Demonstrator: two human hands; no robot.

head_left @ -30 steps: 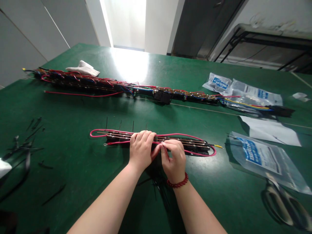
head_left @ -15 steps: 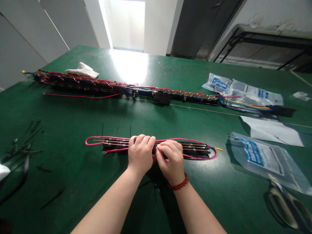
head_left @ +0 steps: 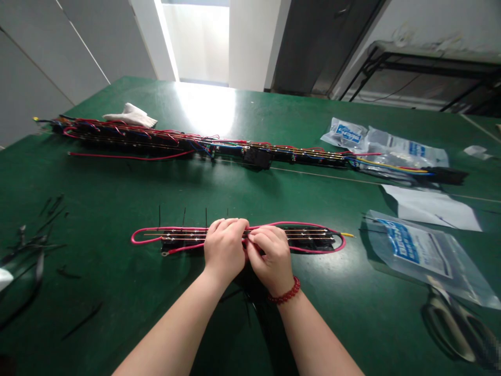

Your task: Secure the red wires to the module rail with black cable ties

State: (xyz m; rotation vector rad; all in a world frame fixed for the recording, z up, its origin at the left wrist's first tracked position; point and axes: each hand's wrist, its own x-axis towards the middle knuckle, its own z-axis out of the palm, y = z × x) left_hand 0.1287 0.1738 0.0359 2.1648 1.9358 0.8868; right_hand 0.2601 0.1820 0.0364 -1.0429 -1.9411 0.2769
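Note:
A short black strip assembly (head_left: 309,238) with brass rods and a looped pink-red wire (head_left: 148,234) lies on the green table (head_left: 117,198) in front of me. My left hand (head_left: 224,248) is curled over its middle, fingers closed on the strip and wire. My right hand (head_left: 270,256), with a red bead bracelet at the wrist, touches the left one and pinches something small at the strip, too small to name. Thin black cable ties stick up from the strip's left half.
A long wired strip assembly (head_left: 195,143) runs across the far table, a white cloth (head_left: 131,115) at its left end. Plastic bags (head_left: 415,250) and paper lie at right, scissors (head_left: 454,324) at the near right. Cut black tie scraps (head_left: 35,245) litter the left; loose ties lie under my wrists.
Both hands stayed on the strip's middle and drew closer together. The strip and its wire loop shifted slightly left in view as the camera tilted.

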